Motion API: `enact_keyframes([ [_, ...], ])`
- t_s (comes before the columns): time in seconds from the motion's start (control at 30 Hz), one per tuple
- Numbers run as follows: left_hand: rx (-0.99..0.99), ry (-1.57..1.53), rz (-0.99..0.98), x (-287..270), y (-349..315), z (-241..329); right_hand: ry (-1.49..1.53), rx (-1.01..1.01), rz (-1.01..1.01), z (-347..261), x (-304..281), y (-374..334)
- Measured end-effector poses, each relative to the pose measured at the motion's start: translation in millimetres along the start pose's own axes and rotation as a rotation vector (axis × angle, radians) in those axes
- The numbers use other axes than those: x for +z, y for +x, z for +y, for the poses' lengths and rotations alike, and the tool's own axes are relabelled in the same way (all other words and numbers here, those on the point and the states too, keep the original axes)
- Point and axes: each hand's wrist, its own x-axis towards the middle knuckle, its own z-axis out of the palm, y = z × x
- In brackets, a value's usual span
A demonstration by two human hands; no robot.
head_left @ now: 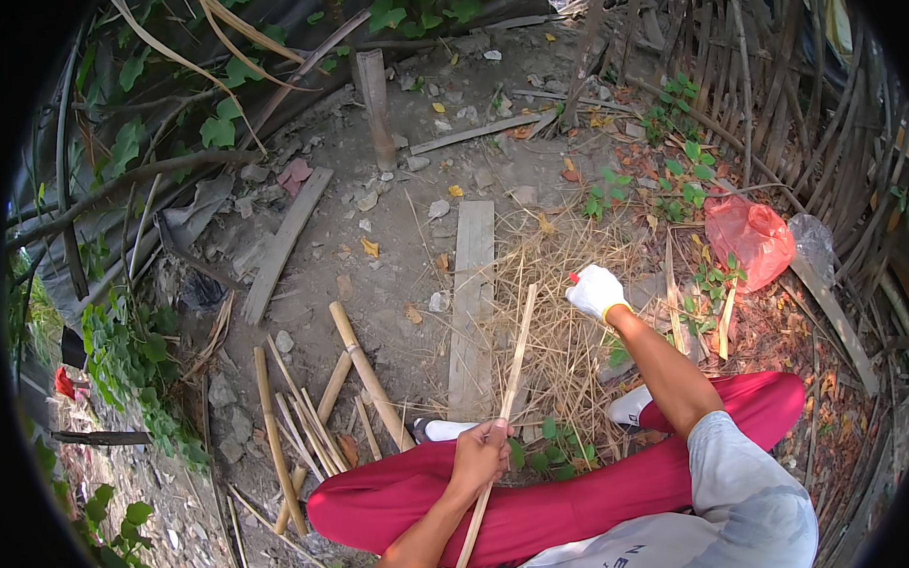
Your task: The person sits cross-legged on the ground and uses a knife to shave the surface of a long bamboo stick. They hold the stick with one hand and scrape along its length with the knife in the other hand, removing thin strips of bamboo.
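Note:
My bare left hand (479, 457) is closed round a long, pale bamboo strip (520, 359). The strip slants across my lap, its upper end pointing away from me over the shavings. Wearing a white glove with a yellow cuff, my right hand (597, 293) is held out to the right of the strip, apart from it. Its fingers are closed, and a small red tip (573, 277) sticks out at their left side. What that red thing belongs to is hidden in the glove. A heap of thin bamboo shavings (543, 251) lies on the ground under both.
Bamboo poles (369, 372) and split strips (309, 429) lie left of my knee. A grey plank (471, 273) lies ahead, another plank (288, 245) farther left. A wooden stake (375, 111) stands beyond. On the right are a red plastic bag (748, 242) and a stick fence (768, 93).

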Motion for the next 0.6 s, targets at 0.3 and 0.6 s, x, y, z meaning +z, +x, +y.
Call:
enact_keyframes([
  [0.3,0.068,-0.020,0.033,0,5,-7,0.303,-0.300,-0.149,-29,-25,-81],
  [0.6,0.093,-0.003,0.046,-4,8,-11,0.237,-0.365,-0.201,-52,-27,-112],
])
